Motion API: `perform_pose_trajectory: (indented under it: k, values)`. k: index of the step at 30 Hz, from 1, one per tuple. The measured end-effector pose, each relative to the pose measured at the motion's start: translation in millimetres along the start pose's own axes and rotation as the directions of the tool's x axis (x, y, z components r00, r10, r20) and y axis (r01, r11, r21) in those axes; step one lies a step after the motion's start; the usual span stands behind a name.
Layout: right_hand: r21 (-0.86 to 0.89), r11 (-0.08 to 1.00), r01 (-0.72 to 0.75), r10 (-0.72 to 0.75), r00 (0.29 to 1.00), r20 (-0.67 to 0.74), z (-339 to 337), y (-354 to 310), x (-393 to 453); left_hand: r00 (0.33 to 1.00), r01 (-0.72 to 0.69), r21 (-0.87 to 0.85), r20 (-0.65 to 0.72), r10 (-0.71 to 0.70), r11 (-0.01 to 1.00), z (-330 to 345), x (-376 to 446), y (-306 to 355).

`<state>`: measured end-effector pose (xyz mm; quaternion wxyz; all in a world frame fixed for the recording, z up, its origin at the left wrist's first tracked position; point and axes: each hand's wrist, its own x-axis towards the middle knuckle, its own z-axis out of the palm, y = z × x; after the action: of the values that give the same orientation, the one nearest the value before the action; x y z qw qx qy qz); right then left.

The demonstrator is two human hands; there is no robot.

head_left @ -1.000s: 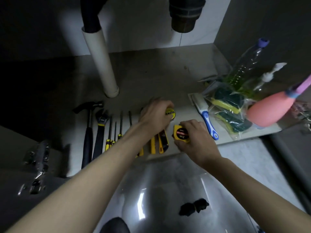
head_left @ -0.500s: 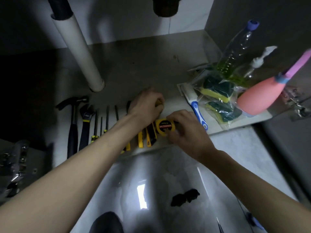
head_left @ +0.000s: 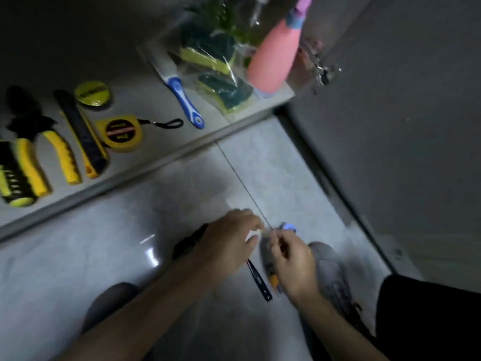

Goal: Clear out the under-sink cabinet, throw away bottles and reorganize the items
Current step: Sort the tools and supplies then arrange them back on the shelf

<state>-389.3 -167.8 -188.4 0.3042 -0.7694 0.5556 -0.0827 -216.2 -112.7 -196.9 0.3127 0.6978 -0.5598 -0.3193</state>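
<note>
Both hands hover low over the grey floor tiles in front of the cabinet. My left hand (head_left: pixel 229 239) has curled fingers touching a small white piece (head_left: pixel 252 234); motion blur hides whether it grips it. My right hand (head_left: pixel 292 267) is closed around a blurred grey bundle (head_left: pixel 266 252) with an orange end and a blue cap (head_left: pixel 287 227). A black tool (head_left: pixel 188 243) and a thin black strip (head_left: pixel 260 282) lie on the tiles under my hands. On the cabinet floor sit a yellow tape measure (head_left: pixel 118 132), a round yellow tin (head_left: pixel 92 93) and a pink bottle (head_left: pixel 273 53).
Along the cabinet's front edge lie a utility knife (head_left: pixel 82 136), yellow-handled pliers (head_left: pixel 58 153), a screwdriver handle (head_left: pixel 15 178), a blue-handled brush (head_left: pixel 182 100) and bagged sponges (head_left: pixel 216 66). The open cabinet door (head_left: pixel 390 126) stands at the right. My shoe (head_left: pixel 330 272) is beside my right hand.
Both hands have left the tape measure and tin on the cabinet floor and dropped back to the floor tiles. The view has swung down and right.
</note>
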Motion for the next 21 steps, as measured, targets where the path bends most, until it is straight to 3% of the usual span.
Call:
perform_pose_trajectory:
  k: [4,8,12,18,21]
  values:
    - [-0.115,0.993,-0.034,0.039,0.998,0.045,4,24,-34,0.943,-0.269,0.200,0.252,0.216,0.942,42,-19,-2]
    - [-0.167,0.984,-0.069,0.089,0.990,0.110,12,30,-48,0.887,-0.359,0.274,0.398,0.234,0.892,57,-32,-8]
    - [-0.240,0.966,-0.094,0.129,0.982,0.137,20,29,-48,0.887,-0.347,0.376,0.429,0.171,0.859,64,-40,-17]
    - [-0.125,0.978,-0.169,0.180,0.981,0.076,20,32,-49,0.871,-0.345,0.404,0.475,0.129,0.847,59,-37,-24]
    - [-0.210,0.962,-0.175,0.190,0.980,0.056,21,34,-55,0.877,-0.253,0.388,0.479,0.040,0.886,44,-34,-22]
